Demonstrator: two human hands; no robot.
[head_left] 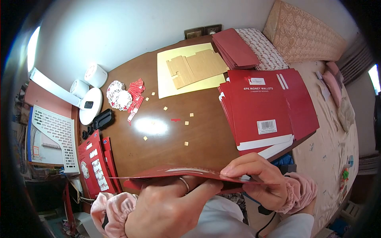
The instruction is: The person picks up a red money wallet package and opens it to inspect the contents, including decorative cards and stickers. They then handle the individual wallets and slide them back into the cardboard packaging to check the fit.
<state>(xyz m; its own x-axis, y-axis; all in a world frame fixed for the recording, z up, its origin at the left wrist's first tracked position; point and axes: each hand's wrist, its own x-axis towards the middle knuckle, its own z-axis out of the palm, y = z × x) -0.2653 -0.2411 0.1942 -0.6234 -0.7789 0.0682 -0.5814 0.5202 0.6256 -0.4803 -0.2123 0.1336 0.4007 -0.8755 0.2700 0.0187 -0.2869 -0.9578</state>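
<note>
At the table's near edge a red card sleeve (158,173) is held nearly edge-on. My left hand (166,206), with a ring on one finger, has its fingers inside or behind the sleeve, so their tips are hidden. My right hand (258,178) pinches the sleeve's right end between thumb and fingers. Right of the sleeve and beyond it lies a stack of red printed card sleeves (274,103) with white flaps. Finished-looking red packs (95,162) with white cut-out pictures stand at the left edge of the table.
Small yellow squares (186,123) dot the brown table (166,148). Round patterned tags (119,95) and red strips (136,93) lie left. A brown card piece (196,67) rests on yellow paper (162,75). Behind are dark red sheets (236,49); a white lamp base (90,107) stands left.
</note>
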